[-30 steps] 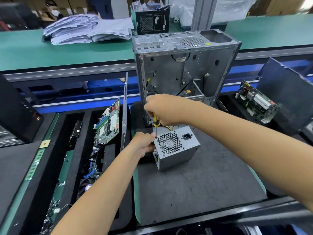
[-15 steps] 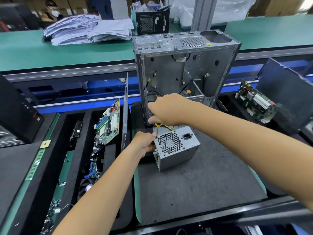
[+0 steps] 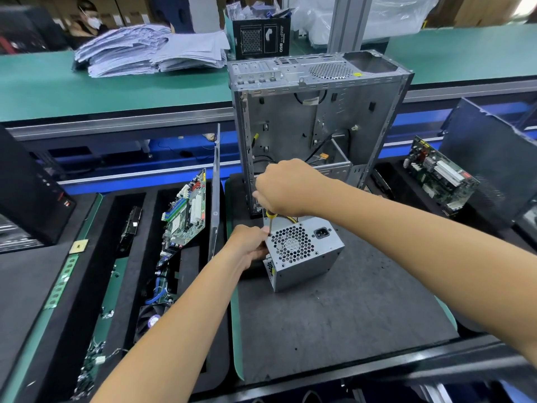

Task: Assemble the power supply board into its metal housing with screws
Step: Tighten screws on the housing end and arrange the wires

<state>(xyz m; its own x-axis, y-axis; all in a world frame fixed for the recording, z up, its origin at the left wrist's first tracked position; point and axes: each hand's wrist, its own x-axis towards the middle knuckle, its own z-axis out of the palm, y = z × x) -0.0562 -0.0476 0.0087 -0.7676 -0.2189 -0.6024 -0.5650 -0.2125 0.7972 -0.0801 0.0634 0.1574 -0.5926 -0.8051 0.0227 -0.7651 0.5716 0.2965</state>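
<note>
Dark mat (image 3: 348, 315), left hand (image 3: 247, 245) still gripping housing (image 3: 305, 251), right hand (image 3: 287, 187) unmoved, clutching screwdriver (image 3: 270, 221)

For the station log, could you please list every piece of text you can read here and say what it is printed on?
"AMP 850", printed sideways on the black box at the back of the green bench.
Markings on the power supply, the motherboard and the circuit board to the right: too small to read.
Yellow sticker on the computer case: too small to read.
</note>
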